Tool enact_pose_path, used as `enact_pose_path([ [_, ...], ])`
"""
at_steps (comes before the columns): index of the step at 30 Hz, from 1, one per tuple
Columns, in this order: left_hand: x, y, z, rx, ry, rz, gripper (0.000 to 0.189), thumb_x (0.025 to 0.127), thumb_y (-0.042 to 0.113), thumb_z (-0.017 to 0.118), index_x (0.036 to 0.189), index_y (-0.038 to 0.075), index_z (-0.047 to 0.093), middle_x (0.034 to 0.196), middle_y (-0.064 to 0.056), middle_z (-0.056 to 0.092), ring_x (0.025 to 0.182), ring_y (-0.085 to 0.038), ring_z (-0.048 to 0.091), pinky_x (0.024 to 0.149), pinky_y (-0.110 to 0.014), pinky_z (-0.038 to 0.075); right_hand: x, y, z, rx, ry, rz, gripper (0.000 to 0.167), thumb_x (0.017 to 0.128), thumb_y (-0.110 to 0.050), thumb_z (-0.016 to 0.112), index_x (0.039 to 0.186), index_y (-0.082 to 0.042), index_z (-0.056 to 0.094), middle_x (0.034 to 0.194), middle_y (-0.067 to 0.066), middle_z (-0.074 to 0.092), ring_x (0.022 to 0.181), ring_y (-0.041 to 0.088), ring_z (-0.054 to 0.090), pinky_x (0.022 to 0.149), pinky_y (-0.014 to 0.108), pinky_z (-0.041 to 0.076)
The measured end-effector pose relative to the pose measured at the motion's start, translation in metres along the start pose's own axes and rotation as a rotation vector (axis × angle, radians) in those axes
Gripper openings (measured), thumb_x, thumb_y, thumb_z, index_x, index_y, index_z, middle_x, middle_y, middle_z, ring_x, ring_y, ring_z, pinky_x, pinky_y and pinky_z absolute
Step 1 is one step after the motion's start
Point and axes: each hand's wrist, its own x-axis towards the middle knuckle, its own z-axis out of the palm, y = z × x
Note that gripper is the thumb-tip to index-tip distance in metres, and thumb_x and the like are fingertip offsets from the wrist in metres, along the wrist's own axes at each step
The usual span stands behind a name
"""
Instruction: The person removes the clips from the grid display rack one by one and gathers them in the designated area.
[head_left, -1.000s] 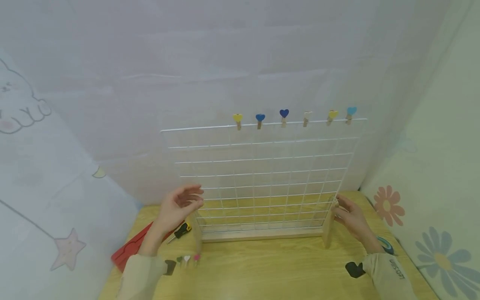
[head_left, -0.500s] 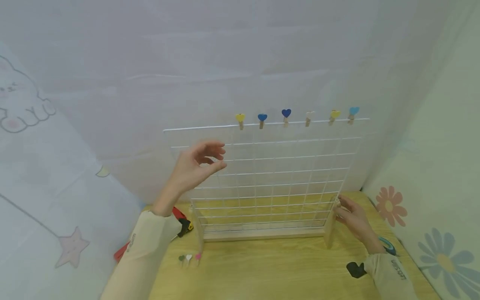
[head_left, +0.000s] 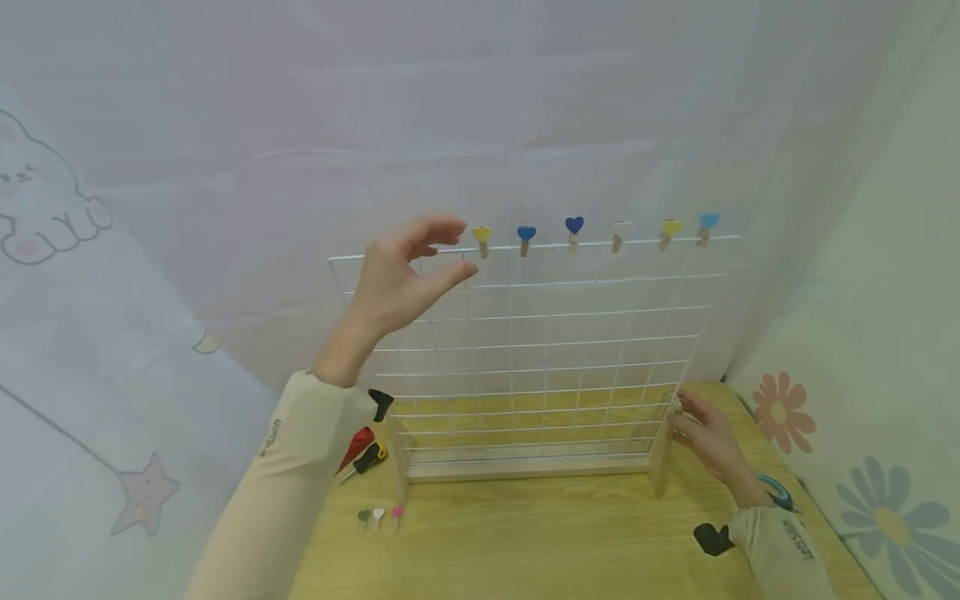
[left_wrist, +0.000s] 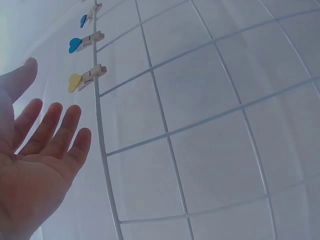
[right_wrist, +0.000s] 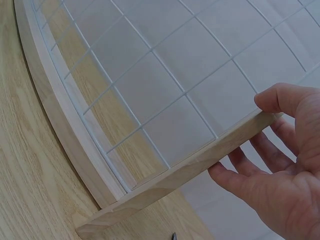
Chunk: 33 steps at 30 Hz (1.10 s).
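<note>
A white wire grid panel (left_wrist: 170, 134) stands upright in a wooden base (head_left: 525, 472). Along the right part of its top bar sit several small wooden clothespins with coloured hearts; the leftmost is a yellow-heart clothespin (head_left: 482, 240). My left hand (head_left: 408, 279) is raised at the top bar, just left of that clothespin, thumb and fingers spread apart with nothing between them. Low at the right, my right hand (head_left: 705, 437) holds the base's wooden side post (right_wrist: 175, 174), thumb on one side and fingers on the other.
Three loose heart clothespins, green (head_left: 363, 517), white (head_left: 378, 516) and pink (head_left: 397, 514), lie left on the wooden table (head_left: 525, 550). Behind them are a screwdriver (head_left: 367, 458) and a red object (head_left: 355, 448) partly behind my sleeve. A teal curved object (head_left: 777, 490) lies far right.
My left hand has risen from beside the left post to the top bar, moving right toward the yellow-heart clothespin. The right hand stays on its post.
</note>
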Motion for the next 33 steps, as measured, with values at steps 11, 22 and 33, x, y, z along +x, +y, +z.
enact_pose_path([
  [11, 0.023, -0.012, 0.0, 0.006, -0.109, -0.219, 0.042, 0.083, 0.018, 0.076, 0.12, 0.004, 0.063, 0.115, -0.01, 0.065, 0.1, -0.022, 0.066, 0.09, -0.031, 0.05, -0.001, 0.001, 0.0, 0.004, 0.006, 0.002, 0.068, 0.099, -0.011, 0.053, 0.148, 0.01, 0.012, 0.138, 0.03, 0.03, 0.099, -0.006, 0.056, 0.085, 0.024, 0.05],
  [22, 0.041, -0.011, -0.002, 0.13, -0.242, -0.3, 0.041, 0.085, 0.022, 0.074, 0.122, 0.008, 0.062, 0.107, -0.009, 0.069, 0.094, -0.02, 0.068, 0.083, -0.032, 0.052, 0.002, 0.004, -0.003, 0.006, 0.003, -0.006, 0.068, 0.099, -0.011, 0.054, 0.149, 0.009, 0.012, 0.136, 0.027, 0.033, 0.1, -0.003, 0.057, 0.085, 0.024, 0.051],
  [33, 0.047, -0.003, 0.001, 0.015, -0.252, -0.353, 0.011, 0.089, 0.016, 0.07, 0.097, 0.009, 0.072, 0.087, -0.001, 0.073, 0.079, -0.013, 0.067, 0.077, -0.029, 0.05, 0.001, 0.002, 0.0, -0.002, -0.004, -0.007, 0.068, 0.099, -0.012, 0.053, 0.149, 0.009, 0.012, 0.138, 0.03, 0.032, 0.1, -0.005, 0.056, 0.087, 0.027, 0.051],
])
